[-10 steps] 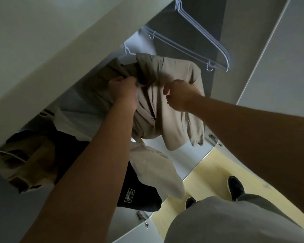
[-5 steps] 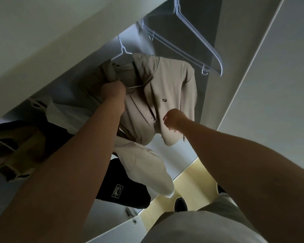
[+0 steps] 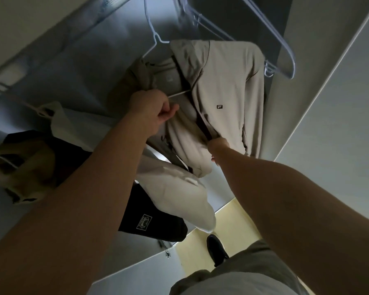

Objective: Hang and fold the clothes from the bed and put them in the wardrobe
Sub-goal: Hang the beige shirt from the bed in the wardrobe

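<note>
The wardrobe [image 3: 90,67] stood open, its pale grey inner walls dim and bluish, darkening to near black towards the top right. A pale rail [image 3: 51,42] ran slantwise across its upper left. A plain grey door [image 3: 339,128] filled the right side. Below lay a strip of yellow floor [image 3: 232,218], more brightly lit, with a small metal hinge [image 3: 167,253] at the wardrobe's lower edge.

One jacket [image 3: 222,86], one left hand [image 3: 153,109], one right hand [image 3: 218,145]
</note>
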Available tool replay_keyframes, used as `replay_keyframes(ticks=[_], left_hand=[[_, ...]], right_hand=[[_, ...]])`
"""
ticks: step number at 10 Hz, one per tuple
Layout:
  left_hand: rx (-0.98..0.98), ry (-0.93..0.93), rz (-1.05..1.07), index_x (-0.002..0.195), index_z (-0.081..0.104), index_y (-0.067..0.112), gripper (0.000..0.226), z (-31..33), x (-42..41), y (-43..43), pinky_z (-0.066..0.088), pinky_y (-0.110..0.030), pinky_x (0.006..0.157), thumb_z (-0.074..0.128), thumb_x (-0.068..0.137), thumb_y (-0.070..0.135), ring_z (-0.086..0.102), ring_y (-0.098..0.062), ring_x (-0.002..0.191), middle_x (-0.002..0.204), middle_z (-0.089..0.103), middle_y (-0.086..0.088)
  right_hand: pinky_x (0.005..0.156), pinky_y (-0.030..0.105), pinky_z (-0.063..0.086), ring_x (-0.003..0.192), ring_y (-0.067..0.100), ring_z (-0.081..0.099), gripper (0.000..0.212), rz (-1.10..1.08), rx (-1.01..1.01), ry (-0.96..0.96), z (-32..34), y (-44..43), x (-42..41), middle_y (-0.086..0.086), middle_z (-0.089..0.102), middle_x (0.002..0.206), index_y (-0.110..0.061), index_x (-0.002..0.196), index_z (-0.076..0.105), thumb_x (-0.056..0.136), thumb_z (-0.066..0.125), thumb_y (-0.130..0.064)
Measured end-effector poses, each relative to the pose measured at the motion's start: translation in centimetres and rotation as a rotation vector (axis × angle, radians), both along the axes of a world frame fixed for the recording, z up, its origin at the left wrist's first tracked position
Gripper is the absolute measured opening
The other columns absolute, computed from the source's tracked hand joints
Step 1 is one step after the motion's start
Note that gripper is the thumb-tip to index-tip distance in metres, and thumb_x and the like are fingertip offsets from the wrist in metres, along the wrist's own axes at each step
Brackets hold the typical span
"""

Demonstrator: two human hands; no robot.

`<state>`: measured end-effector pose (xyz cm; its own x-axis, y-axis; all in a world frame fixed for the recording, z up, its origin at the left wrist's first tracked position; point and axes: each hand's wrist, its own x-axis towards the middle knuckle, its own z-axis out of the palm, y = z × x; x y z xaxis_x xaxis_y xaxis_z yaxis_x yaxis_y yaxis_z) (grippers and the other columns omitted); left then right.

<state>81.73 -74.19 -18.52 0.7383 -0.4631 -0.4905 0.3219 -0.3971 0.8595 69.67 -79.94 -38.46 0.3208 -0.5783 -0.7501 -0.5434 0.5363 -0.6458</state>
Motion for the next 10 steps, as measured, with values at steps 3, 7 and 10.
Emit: replay_keyframes(ticks=[3,7,10], left_hand=[[-0.078,0.067,-0.077,0.059,0.050,0.005,0.032,0.7,0.1,2.1,0.050,-0.018,0.047,0.037,0.084,-0.010,0.067,-0.014,0.050,0.053,0.057,-0.005],[0.582,-0.346,-0.593,0.115,0.068,0.007,0.027,-14.6,-5.7,6.7,0.053,-0.041,0.100,0.065,0.088,0.006,0.065,-0.032,0.113,0.118,0.069,-0.015],[0.489,-0.517,-0.854,0.114,0.063,0.015,0.045,-21.1,-10.2,10.2,0.052,-0.038,0.095,0.081,0.081,0.040,0.065,-0.022,0.109,0.112,0.071,-0.003]], right_hand=[[0.050,0.023,0.054,0.050,0.012,0.063,0.020,-0.305,0.240,-0.141,-0.5,1.7,0.6,0.005,0.060,0.079,-0.014,0.077,0.049,0.095,0.051,-0.004],[0.059,0.031,0.055,0.067,0.024,0.067,0.011,0.181,0.184,0.215,-0.5,1.5,-5.4,0.018,0.067,0.081,0.003,0.093,0.058,0.100,0.050,0.002],[0.040,0.018,0.026,0.040,0.009,0.036,0.036,0.367,0.374,0.269,3.4,2.9,-5.8,-0.002,0.046,0.052,-0.014,0.069,0.053,0.103,0.042,-0.017]])
